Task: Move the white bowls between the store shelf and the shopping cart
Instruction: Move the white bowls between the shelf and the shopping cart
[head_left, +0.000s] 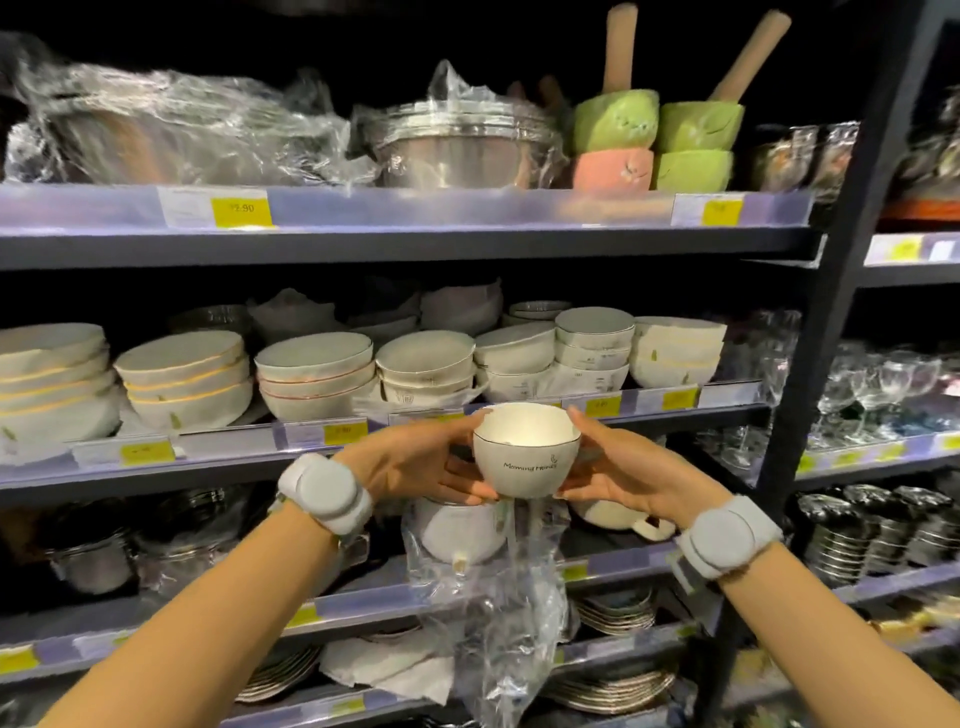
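Observation:
A small white bowl (524, 457) with a dark rim line and the words "Morning Honey" is held upright in front of the middle store shelf (415, 249). My left hand (421, 460) grips its left side and my right hand (621, 467) grips its right side. Both wrists wear grey bands. Behind the bowl, the middle shelf carries several stacks of white bowls (317, 376), some wrapped in paper. No shopping cart is in view.
Plastic-wrapped pots (457, 140) and green and pink bowls (654, 140) fill the top shelf. A loose clear plastic bag (498, 613) hangs below the held bowl. Plates lie on the lower shelves. Glasses (872, 384) stand in the right bay behind a dark upright post (826, 332).

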